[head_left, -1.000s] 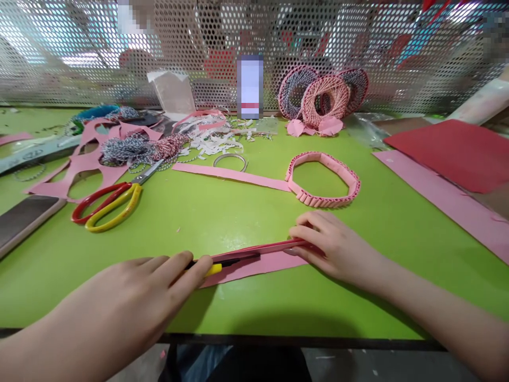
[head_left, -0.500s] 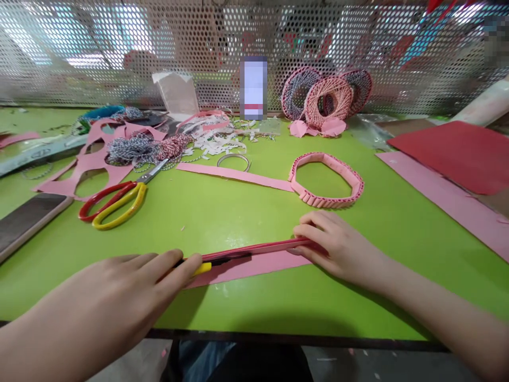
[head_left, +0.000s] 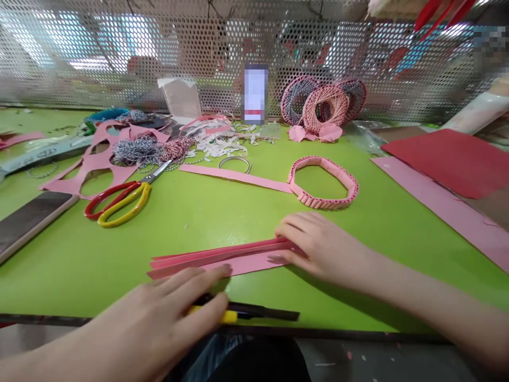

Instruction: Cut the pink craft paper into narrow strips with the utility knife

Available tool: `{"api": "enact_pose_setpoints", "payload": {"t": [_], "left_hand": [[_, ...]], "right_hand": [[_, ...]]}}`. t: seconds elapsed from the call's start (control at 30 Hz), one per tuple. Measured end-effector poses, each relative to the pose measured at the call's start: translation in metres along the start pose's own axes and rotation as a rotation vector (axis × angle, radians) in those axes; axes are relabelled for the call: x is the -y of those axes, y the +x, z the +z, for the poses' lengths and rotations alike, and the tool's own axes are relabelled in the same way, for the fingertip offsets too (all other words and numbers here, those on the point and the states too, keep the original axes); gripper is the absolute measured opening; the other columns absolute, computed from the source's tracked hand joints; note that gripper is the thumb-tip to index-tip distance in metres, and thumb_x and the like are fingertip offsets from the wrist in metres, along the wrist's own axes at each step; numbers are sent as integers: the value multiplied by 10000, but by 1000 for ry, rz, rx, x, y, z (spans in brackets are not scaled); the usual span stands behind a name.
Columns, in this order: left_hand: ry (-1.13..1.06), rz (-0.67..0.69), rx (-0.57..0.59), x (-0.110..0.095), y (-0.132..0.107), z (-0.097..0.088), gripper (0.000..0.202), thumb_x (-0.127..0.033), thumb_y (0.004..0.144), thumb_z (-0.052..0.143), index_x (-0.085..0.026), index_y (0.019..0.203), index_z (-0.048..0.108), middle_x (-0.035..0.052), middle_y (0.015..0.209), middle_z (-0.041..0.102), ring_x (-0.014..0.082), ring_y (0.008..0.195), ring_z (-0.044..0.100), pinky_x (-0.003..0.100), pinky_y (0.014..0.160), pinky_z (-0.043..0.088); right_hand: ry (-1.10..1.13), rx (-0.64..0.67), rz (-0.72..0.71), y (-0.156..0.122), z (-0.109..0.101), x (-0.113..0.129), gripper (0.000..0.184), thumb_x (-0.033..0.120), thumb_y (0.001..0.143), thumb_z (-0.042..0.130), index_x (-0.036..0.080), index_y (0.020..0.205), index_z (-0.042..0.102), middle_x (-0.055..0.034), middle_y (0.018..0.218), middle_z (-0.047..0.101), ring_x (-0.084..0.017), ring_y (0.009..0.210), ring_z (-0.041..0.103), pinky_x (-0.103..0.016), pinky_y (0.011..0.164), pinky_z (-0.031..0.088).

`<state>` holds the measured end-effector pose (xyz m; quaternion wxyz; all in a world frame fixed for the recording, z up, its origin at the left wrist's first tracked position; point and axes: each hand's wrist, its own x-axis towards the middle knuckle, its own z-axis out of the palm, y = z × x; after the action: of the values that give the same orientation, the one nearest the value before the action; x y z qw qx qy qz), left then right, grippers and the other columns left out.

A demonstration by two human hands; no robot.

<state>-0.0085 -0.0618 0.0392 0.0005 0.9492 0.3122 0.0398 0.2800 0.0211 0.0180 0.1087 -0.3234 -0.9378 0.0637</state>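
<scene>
My left hand [head_left: 175,307] is closed around a utility knife [head_left: 262,312] with a yellow and black body, low over the table's front edge. Its dark end points right, and part of the handle is hidden under my fingers. Just above that hand lies a folded pink paper strip [head_left: 242,263], its red-pink layers fanned apart at the left end. The fingertips of my left hand are at the strip's lower edge. At the strip's right end my right hand [head_left: 318,244] pinches the layers between thumb and fingers.
Behind my hands stands a pleated pink paper ring [head_left: 324,203] with a flat pink strip [head_left: 234,178] beside it. To the left are scissors [head_left: 125,204], a phone [head_left: 35,217] and bundled cord [head_left: 137,150]. Red paper [head_left: 453,162] lies right. Thread-wound rings [head_left: 328,109] lean against a perforated screen [head_left: 199,48].
My left hand has drawn the utility knife out from the paper, down toward the table edge. The paper's left end has fanned open. My right hand has shifted slightly left.
</scene>
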Motion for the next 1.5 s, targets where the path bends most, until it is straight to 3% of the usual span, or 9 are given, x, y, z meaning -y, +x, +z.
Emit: {"api": "enact_pose_setpoints", "payload": {"t": [0.13, 0.33, 0.57, 0.73, 0.83, 0.97, 1.03, 1.23, 1.5], "left_hand": [[53, 105, 23, -6, 36, 9, 402, -40, 772, 465, -185, 1119, 605, 102, 1313, 638, 264, 1113, 630, 362, 862, 567], [14, 113, 98, 1, 45, 14, 350, -54, 773, 505, -146, 1086, 633, 124, 1324, 629, 279, 1194, 592, 441, 988, 518], [-82, 68, 103, 7, 36, 10, 544, 6, 728, 490, -185, 1231, 575, 82, 1400, 571, 214, 1248, 564, 344, 1025, 495], [-111, 65, -53, 24, 24, 9, 487, -9, 848, 386, -216, 1274, 501, 59, 1284, 662, 146, 1124, 641, 203, 895, 530], [-44, 17, -178, 32, 21, 2, 302, -128, 964, 356, -223, 1225, 474, 59, 1053, 722, 124, 795, 704, 160, 644, 524], [60, -78, -165, 31, 20, -9, 287, -271, 1027, 255, -276, 1149, 515, -48, 714, 651, 100, 461, 561, 199, 442, 391], [125, -107, -128, 30, 21, -11, 325, -269, 1027, 239, -278, 1136, 545, -57, 666, 622, 114, 464, 557, 225, 443, 369], [413, 172, -29, 40, 27, -7, 490, 64, 820, 305, -179, 1166, 554, -1, 709, 658, 161, 560, 610, 272, 522, 430], [414, 245, -20, 45, 35, -1, 486, 34, 773, 349, -147, 1166, 569, 17, 675, 655, 186, 519, 597, 293, 488, 437]], "right_hand": [[62, 44, -67, 20, 7, 5, 179, 218, 958, 547, 149, 809, 617, -56, 784, 603, -179, 703, 533, -301, 635, 402], [362, -109, 221, 19, 13, 0, 108, 195, 952, 552, 145, 876, 610, -33, 813, 624, -148, 716, 575, -262, 645, 410], [162, 119, 250, -20, -11, -15, 149, 281, 950, 564, 191, 832, 549, -29, 826, 598, -171, 694, 568, -290, 594, 416], [83, 199, 329, -53, -25, -21, 201, 209, 945, 534, 213, 746, 509, -6, 718, 547, -156, 565, 516, -278, 493, 352], [94, 203, 229, -40, -19, -13, 186, 127, 941, 499, 201, 776, 538, -17, 755, 553, -159, 622, 525, -279, 544, 375], [126, 57, 84, -16, 3, -5, 158, 195, 968, 501, 171, 822, 555, -49, 802, 562, -185, 711, 518, -303, 629, 401], [171, -39, 79, -13, 14, -6, 132, 226, 964, 527, 161, 850, 545, -64, 837, 564, -195, 753, 511, -309, 661, 412], [275, -110, 113, -24, 21, -16, 203, 337, 941, 594, 173, 847, 520, -47, 838, 552, -194, 788, 489, -302, 695, 396], [311, -76, 50, -21, 20, -20, 198, 323, 958, 568, 154, 855, 554, -41, 807, 534, -191, 782, 462, -308, 712, 354]]}}
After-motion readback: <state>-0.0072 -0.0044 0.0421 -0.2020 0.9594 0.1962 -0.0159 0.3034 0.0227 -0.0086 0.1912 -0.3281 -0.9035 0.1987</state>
